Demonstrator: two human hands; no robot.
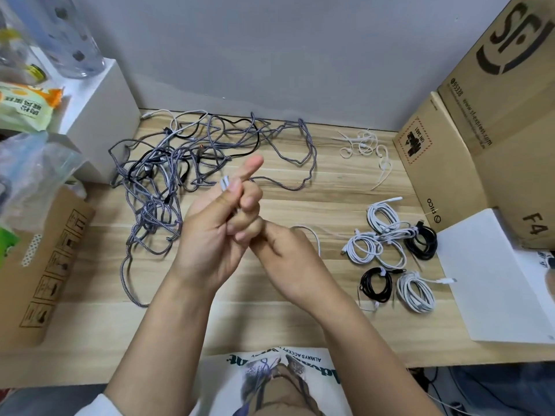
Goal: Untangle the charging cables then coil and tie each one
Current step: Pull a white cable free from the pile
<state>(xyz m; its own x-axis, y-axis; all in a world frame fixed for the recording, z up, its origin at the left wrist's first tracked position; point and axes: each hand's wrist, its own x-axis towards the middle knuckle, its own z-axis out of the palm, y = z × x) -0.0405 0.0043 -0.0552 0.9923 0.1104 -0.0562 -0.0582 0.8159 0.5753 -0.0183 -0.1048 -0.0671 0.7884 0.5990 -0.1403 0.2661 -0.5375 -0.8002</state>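
My left hand (219,223) is raised over the middle of the wooden table (270,310), fingers curled round a white cable whose plug end (224,183) sticks up past my thumb. My right hand (288,256) sits just right of it and pinches the same white cable (313,235), which loops out behind its knuckles. A large tangle of grey braided, black and white cables (168,163) sprawls at the back left. Several coiled, tied cables (390,253), white and black, lie at the right. Loose white ties (365,145) lie at the back right.
Cardboard boxes (480,130) stand along the right edge, with a white box (495,280) in front of them. At the left are a white box (99,121), bags, a plastic bottle (72,34) and a brown carton (45,265).
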